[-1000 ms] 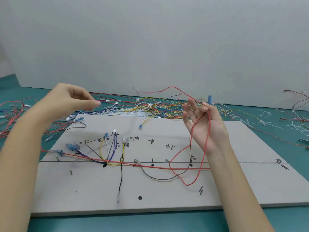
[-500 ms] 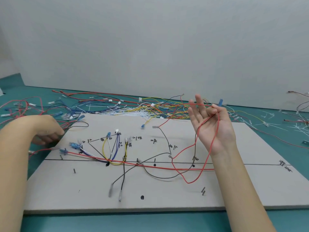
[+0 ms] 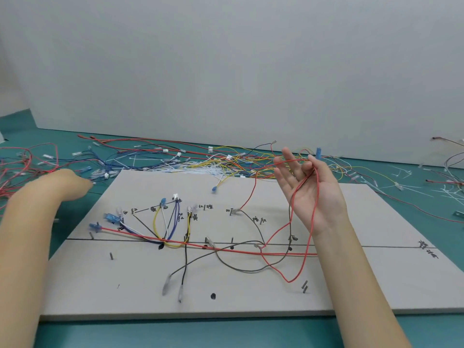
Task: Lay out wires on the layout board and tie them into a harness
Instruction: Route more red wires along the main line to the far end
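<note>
From the head camera I see the grey layout board [image 3: 364, 285] lying flat on the teal desk [image 3: 226, 332], with short pins standing in it and handwritten marks along a drawn line. My right hand [image 3: 310, 194] is raised over the right part of the board, palm toward me, fingers mostly straight, the thumb and a bent finger pinching a red wire [image 3: 305, 249] and a dark grey wire [image 3: 251, 268]; both hang down from it and loop onto the board. A blue connector [image 3: 318, 153] sticks up just behind the fingertips. My left hand [image 3: 72, 183] sits at the board's far left corner, blurred and turned away, so I cannot tell whether its fingers are apart or closed. On the left half of the board, yellow, white, blue and black wires fan from labelled pins down to the line, and a long red wire [image 3: 200, 245] runs along it. Behind the board a loose wire pile [image 3: 200, 160] sprawls across the desk, with white cable ties [image 3: 411, 188] scattered at the right. I see no containers.
</note>
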Demonstrator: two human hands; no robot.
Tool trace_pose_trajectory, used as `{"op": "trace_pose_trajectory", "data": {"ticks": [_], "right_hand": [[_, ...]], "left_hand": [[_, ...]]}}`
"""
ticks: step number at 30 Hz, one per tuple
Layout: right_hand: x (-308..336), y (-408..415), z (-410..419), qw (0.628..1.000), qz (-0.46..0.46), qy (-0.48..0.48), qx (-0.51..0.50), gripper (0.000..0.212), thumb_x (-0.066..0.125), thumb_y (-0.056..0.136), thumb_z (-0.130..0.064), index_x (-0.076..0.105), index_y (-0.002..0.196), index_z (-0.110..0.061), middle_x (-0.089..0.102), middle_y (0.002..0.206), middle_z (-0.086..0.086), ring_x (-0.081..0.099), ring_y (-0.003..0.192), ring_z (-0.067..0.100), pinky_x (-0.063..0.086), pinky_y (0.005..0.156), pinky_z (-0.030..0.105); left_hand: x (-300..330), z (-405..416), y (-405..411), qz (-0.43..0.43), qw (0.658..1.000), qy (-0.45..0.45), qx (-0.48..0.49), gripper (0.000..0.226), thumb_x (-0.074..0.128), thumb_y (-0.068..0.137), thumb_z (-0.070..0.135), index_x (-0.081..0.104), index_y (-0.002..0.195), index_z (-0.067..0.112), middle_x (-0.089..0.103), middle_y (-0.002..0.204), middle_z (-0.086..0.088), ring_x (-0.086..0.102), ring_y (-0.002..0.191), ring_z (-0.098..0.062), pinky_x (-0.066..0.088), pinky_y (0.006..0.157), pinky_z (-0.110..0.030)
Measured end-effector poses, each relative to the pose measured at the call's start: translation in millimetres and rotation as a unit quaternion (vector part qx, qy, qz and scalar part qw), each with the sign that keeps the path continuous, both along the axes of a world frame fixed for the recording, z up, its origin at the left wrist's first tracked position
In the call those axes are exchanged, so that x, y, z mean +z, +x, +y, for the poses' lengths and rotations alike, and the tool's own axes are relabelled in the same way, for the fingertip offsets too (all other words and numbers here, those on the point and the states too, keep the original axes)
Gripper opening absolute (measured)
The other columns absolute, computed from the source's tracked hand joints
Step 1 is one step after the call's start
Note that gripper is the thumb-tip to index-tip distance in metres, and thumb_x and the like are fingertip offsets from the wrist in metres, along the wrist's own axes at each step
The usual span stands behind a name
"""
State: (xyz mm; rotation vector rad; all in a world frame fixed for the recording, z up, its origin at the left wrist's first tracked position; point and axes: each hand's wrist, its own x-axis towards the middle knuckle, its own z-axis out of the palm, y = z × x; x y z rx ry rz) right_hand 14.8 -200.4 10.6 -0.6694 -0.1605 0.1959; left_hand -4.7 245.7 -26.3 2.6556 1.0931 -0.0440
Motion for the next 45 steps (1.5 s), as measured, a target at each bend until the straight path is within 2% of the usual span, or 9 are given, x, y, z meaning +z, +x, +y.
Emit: {"op": "trace_pose_trajectory", "data": {"ticks": [9,12,16,20,24,30,33,38,45], "right_hand": [[2.4,-5.1,7.5,0.999,-0.008,-0.033,0.005,0.034,0.048,0.098,-0.02,0.05,0.065,-0.014,0.071,0.108,0.014,0.068,0.102,0.031,0.058,0.081,0.035],[2.7,-6.7,10.1,0.999,-0.002,-0.039,0.007,0.035,0.047,0.098,-0.02,0.051,0.064,-0.013,0.072,0.103,0.013,0.069,0.1,0.031,0.059,0.081,0.035],[2.7,-9.7,15.9,0.999,0.007,-0.042,0.01,0.035,0.047,0.099,-0.019,0.051,0.064,-0.012,0.072,0.101,0.015,0.069,0.098,0.031,0.058,0.082,0.035],[3.8,-14.6,20.3,0.999,0.003,-0.035,0.038,0.036,0.047,0.098,-0.018,0.054,0.064,-0.01,0.071,0.105,0.019,0.07,0.099,0.032,0.056,0.088,0.037],[4.2,-17.3,23.3,0.998,-0.017,-0.03,0.054,0.043,0.046,0.099,-0.021,0.066,0.064,-0.007,0.07,0.11,0.021,0.067,0.106,0.032,0.055,0.091,0.036],[7.4,-15.5,14.5,0.999,-0.003,-0.054,0.002,0.049,0.045,0.099,-0.041,0.075,0.069,-0.017,0.072,0.078,0.002,0.065,0.062,0.016,0.053,0.056,0.023],[5.7,-14.7,17.2,0.998,0.0,-0.069,0.006,0.052,0.042,0.099,-0.046,0.072,0.07,-0.016,0.05,0.054,-0.004,0.041,0.041,0.01,0.035,0.038,0.018],[4.1,-17.6,15.5,0.987,0.008,-0.044,0.152,0.047,0.042,0.096,-0.05,0.06,0.071,-0.015,0.02,0.051,-0.007,0.01,0.038,0.005,0.01,0.028,0.016],[7.3,-24.1,7.9,0.978,0.014,-0.042,0.205,0.016,0.041,0.091,-0.019,0.047,0.078,-0.012,0.03,0.065,-0.004,0.018,0.048,0.006,0.01,0.033,0.016]], "left_hand": [[36.1,-92.8,-10.2,-0.174,0.974,-0.082,-0.118,0.019,0.055,0.092,0.04,0.064,0.101,0.026,0.062,0.12,-0.007,0.052,0.113,-0.035,0.043,0.096,-0.044],[49.6,-139.6,-13.7,-0.262,0.923,-0.172,-0.225,0.009,0.061,0.092,0.032,0.067,0.09,0.027,0.068,0.1,0.003,0.06,0.086,-0.01,0.043,0.07,-0.027],[57.1,-202.9,-16.9,-0.318,0.846,-0.231,-0.36,0.013,0.063,0.092,0.033,0.069,0.098,0.023,0.069,0.091,0.013,0.059,0.077,0.009,0.043,0.066,-0.009],[40.9,-241.1,-15.7,-0.254,0.82,-0.266,-0.439,0.035,0.064,0.087,0.047,0.06,0.117,0.03,0.063,0.108,0.015,0.058,0.099,0.0,0.048,0.079,-0.019],[26.5,-250.6,-14.8,-0.289,0.806,-0.304,-0.417,0.027,0.048,0.101,0.03,0.066,0.086,0.017,0.068,0.092,-0.004,0.058,0.08,-0.016,0.045,0.071,-0.027],[41.2,-236.3,-16.0,-0.369,0.638,-0.622,-0.263,0.044,0.033,0.106,0.028,0.065,0.085,0.005,0.074,0.082,-0.013,0.069,0.071,-0.017,0.059,0.067,-0.026],[48.5,-230.8,-17.0,-0.329,0.556,-0.719,-0.255,0.046,0.036,0.103,0.027,0.073,0.086,0.006,0.074,0.09,-0.015,0.072,0.077,-0.018,0.058,0.068,-0.026],[48.8,-229.6,-29.5,-0.173,0.498,-0.772,-0.354,0.027,0.054,0.089,0.022,0.078,0.098,0.014,0.074,0.098,-0.014,0.072,0.082,-0.016,0.057,0.072,-0.024],[48.8,-224.2,-42.1,0.087,0.459,-0.671,-0.576,0.051,0.036,0.092,-0.016,0.055,0.132,0.009,0.061,0.128,-0.021,0.063,0.114,-0.028,0.054,0.09,-0.028]]}}
